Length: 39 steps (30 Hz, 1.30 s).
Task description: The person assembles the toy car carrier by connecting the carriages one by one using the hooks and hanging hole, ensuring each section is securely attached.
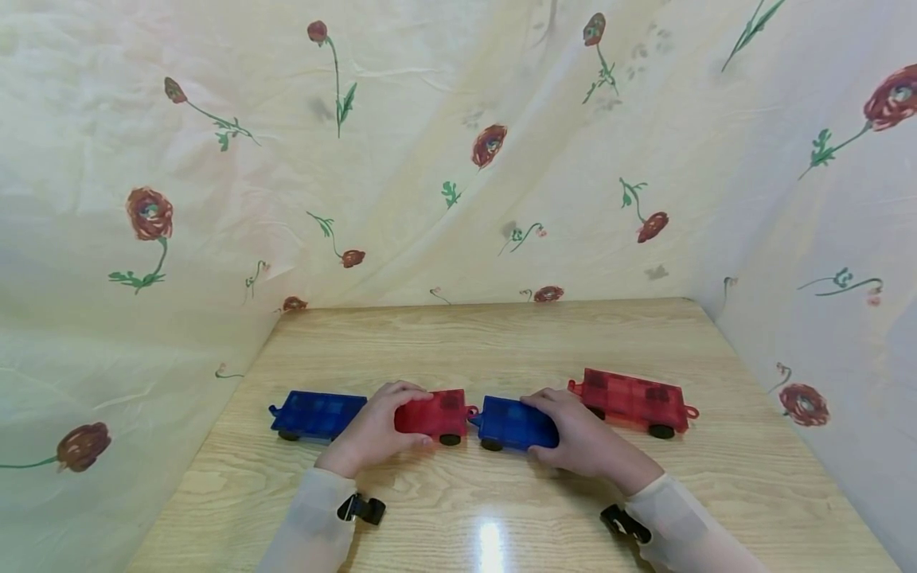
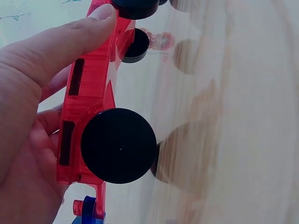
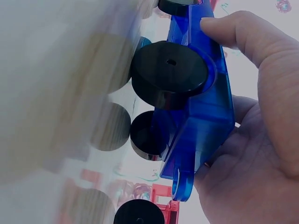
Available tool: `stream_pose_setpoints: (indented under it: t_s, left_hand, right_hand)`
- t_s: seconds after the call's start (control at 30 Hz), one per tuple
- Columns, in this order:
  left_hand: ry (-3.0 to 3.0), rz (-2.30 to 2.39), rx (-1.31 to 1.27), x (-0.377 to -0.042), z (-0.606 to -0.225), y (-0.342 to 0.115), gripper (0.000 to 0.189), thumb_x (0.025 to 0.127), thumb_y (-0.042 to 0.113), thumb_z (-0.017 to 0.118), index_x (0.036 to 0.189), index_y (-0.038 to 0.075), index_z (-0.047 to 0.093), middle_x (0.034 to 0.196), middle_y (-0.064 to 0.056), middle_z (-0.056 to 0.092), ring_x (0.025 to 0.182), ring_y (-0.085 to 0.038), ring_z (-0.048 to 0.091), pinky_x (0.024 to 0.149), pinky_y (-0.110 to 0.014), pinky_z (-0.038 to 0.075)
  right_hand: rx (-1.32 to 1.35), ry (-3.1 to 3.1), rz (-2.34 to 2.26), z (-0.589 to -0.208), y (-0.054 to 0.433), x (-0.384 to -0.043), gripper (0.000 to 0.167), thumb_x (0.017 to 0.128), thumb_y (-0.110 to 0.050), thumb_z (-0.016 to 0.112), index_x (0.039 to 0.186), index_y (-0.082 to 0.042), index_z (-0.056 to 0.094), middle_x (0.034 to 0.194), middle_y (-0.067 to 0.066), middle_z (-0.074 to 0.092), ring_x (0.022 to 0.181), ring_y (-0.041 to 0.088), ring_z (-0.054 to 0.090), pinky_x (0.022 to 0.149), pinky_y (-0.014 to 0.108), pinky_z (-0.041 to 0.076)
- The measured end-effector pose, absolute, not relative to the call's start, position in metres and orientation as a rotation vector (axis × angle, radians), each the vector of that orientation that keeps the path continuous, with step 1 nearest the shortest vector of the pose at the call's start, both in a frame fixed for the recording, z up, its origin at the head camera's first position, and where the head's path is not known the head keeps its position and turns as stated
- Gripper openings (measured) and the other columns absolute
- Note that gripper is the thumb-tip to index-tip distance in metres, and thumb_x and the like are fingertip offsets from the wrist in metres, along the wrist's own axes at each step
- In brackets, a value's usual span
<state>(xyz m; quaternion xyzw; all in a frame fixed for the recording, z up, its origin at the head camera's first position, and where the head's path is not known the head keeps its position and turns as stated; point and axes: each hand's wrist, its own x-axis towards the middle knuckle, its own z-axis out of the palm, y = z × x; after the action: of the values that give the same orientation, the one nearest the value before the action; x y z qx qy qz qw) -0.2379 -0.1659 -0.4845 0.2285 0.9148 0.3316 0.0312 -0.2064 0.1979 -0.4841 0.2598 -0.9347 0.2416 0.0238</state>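
Observation:
My left hand [image 1: 378, 428] grips a red translucent toy train wagon [image 1: 446, 407] with black wheels, thumb along its near side. To its right, my right hand [image 1: 579, 436] grips a blue wagon [image 1: 510, 419] by its right half. The red wagon's ring [image 1: 473, 411] and the blue wagon's hook meet between the hands, overlapping in the head view. In the left wrist view, a blue ring [image 2: 88, 209] sits around the red wagon's peg at its other end. The right wrist view shows the ring [image 3: 182, 183] at the held blue wagon's free end.
Another blue wagon [image 1: 321, 411] stands left of my left hand, its hook pointing left. Behind and right of my right hand stands another red wagon [image 1: 632, 400], slightly angled. The wooden tabletop [image 1: 458, 342] is bordered by flowered cloth [image 1: 401, 159] at the back and sides.

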Motion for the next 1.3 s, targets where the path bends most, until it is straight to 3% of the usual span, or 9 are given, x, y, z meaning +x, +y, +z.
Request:
stream_pose_setpoints:
  t_s: [0.43, 1.3]
  left_hand:
    - [2.779, 1.051, 0.689, -0.2376, -0.4858, -0.1658, 0.066, 0.082, 0.041, 0.091, 0.142, 0.034, 0.064, 0.142, 0.014, 0.053, 0.13, -0.021, 0.052, 0.101, -0.044, 0.055]
    - [2.776, 1.046, 0.694, -0.2378, -0.4863, -0.1658, 0.066, 0.082, 0.041, 0.091, 0.142, 0.035, 0.064, 0.144, 0.014, 0.053, 0.136, -0.024, 0.05, 0.105, -0.047, 0.052]
  right_hand:
    - [0.815, -2.894, 0.748, -0.4838, 0.1972, -0.2062, 0.073, 0.085, -0.029, 0.087, 0.147, -0.006, 0.058, 0.134, 0.002, 0.061, 0.123, 0.025, 0.056, 0.101, 0.051, 0.051]
    - [0.823, -2.91, 0.793, -0.4837, 0.1994, -0.2066, 0.072, 0.085, -0.027, 0.087, 0.148, -0.008, 0.058, 0.137, 0.001, 0.059, 0.127, 0.027, 0.055, 0.102, 0.052, 0.051]
